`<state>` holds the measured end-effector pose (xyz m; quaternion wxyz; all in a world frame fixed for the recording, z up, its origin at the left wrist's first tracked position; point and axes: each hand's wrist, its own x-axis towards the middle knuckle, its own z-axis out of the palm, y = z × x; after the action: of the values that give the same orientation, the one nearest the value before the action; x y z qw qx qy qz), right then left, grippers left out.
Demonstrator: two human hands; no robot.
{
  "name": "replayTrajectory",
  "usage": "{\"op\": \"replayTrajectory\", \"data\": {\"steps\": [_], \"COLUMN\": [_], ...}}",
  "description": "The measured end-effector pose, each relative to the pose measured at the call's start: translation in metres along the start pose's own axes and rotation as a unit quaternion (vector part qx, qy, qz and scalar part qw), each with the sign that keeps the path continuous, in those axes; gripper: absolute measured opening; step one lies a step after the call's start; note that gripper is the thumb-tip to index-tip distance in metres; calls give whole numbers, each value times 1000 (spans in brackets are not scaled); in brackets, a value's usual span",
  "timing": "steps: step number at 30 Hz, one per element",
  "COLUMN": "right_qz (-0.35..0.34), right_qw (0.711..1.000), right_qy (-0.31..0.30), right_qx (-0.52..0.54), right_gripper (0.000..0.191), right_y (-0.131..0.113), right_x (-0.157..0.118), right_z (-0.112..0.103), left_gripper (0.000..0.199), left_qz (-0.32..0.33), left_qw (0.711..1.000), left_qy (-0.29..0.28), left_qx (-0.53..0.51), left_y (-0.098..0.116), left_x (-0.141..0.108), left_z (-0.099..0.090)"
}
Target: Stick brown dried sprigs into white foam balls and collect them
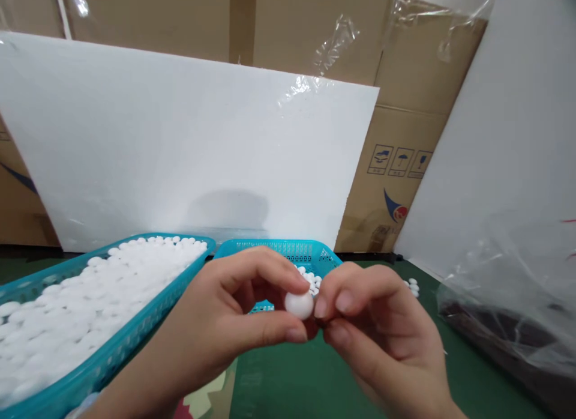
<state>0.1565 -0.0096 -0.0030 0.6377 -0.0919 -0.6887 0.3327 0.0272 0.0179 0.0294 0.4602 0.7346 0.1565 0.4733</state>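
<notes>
My left hand (252,305) pinches a small white ball (299,305) between thumb and forefinger, above the green table. Close against the ball's right side, my right hand (373,323) has its thumb and fingertips pressed together; whatever they hold is too small or hidden to make out. Behind the hands is a blue basket (288,247) with white balls in it, partly covered by my fingers. To the left, a larger blue basket (157,314) is filled with many white pieces.
White pieces (413,287) lie on the green table (288,383) behind my right hand. A clear plastic bag (508,305) with dark contents stands at the right. A white board (202,143) leans on cardboard boxes (405,77) at the back.
</notes>
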Motion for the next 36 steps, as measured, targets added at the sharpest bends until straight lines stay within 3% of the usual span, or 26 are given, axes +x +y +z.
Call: {"op": "replayTrajectory", "data": {"steps": [7,19,30,36], "right_qz": [-27,-4,17,73], "right_qw": [998,994,993,994], "right_qy": [44,96,87,72], "right_qx": [34,48,78,41], "right_gripper": [26,13,15,24], "right_y": [6,4,7,4], "right_x": [0,-2,-1,1], "right_z": [4,10,7,0], "left_gripper": [19,20,16,12], "left_qz": [9,2,-9,37], "left_qw": [999,999,998,992], "left_qy": [-1,0,9,25], "left_qx": [35,40,55,121], "left_y": [-2,0,-2,-4], "left_x": [0,-1,-3,1], "left_z": [-4,0,-1,-2]}}
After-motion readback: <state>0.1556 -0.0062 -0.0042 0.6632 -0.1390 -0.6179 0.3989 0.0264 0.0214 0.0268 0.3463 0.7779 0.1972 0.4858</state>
